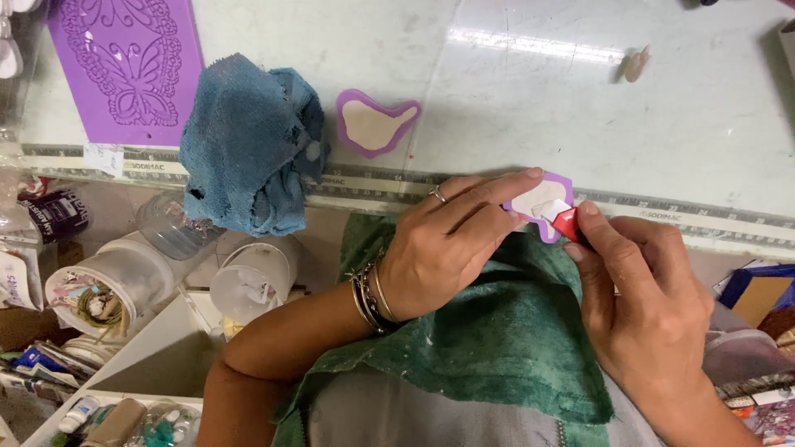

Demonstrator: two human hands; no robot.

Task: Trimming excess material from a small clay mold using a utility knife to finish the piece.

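My left hand (451,240) holds a small purple silicone mould (540,199) with a pale filling at the near edge of the glass table (580,108). My right hand (642,290) grips a small red tool (566,223) and presses its tip against the mould's filling. A ring sits on my left hand and several bracelets circle its wrist. A second purple mould (375,122) with pale filling lies flat on the table. A green cloth (505,331) covers my lap under both hands.
A crumpled blue rag (248,141) lies at the table edge. A purple butterfly lace mat (128,66) sits at the far left. A small pale piece (636,64) rests far right. Plastic jars (116,285) and tubes crowd the floor at left.
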